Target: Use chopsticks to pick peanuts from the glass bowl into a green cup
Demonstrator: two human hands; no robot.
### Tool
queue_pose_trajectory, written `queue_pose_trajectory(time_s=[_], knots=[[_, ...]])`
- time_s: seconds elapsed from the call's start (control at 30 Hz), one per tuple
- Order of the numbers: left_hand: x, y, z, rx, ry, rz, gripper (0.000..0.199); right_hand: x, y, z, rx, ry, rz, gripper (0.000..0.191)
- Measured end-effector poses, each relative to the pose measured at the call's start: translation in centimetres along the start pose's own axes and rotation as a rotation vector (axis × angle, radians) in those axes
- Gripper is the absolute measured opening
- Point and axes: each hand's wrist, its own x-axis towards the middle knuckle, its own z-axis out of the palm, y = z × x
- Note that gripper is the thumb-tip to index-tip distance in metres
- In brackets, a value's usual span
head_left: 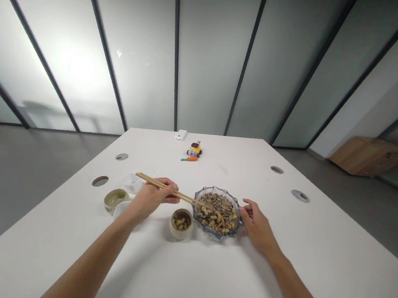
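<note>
The person's left hand [160, 193] is closed around a pair of wooden chopsticks [151, 180], fingers drawn in narrow about the shafts, and from where I stand their long axis runs from far left to near right, butt ends sticking out beyond the hand, tips pointing right and slightly toward the near side. They are slim, straight, pale tan, lying almost together, and their tip ends reach over the left part of a scalloped clear glass bowl [218, 236], among the nuts. The right hand [254, 221] is half open at the bowl's right side, fingers loosely curled, the thumb against the rim. In the bowl, striped sunflower seeds [220, 202] are heaped toward the far side and peanuts in their shells [224, 227] along the near side. Just left of it stands a small pale round cup [180, 234] with more peanuts at the bottom. Farther left, past the left wrist, sit a greenish ceramic bowl [114, 198] and a white dish [131, 182], with another white dish [120, 209] partly covered by the arm. Toward the far edge of the white table [185, 280] are an orange toy carrot [192, 158], a yellow and grey toy vehicle [194, 150] and a white box-shaped object [181, 135].
</note>
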Motion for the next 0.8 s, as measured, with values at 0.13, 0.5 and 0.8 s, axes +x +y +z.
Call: queue_pose_trajectory(time_s=[0.13,0.5,0.8], knots=[[-1.1,2.1,-3.9,0.111,0.021,-0.031,0.027,0.0,0.1,0.2,0.005,0.003,-0.006,0.049],[-1.7,3.6,-4.3,0.458,-0.114,-0.011,0.046,-0.1,-0.2,0.0,-0.012,-0.006,0.003,0.050],[-1.3,2.4,-1.6,0.223,0.052,0.163,0.049,-0.1,0.0,0.1,-0.002,-0.010,0.004,0.050]])
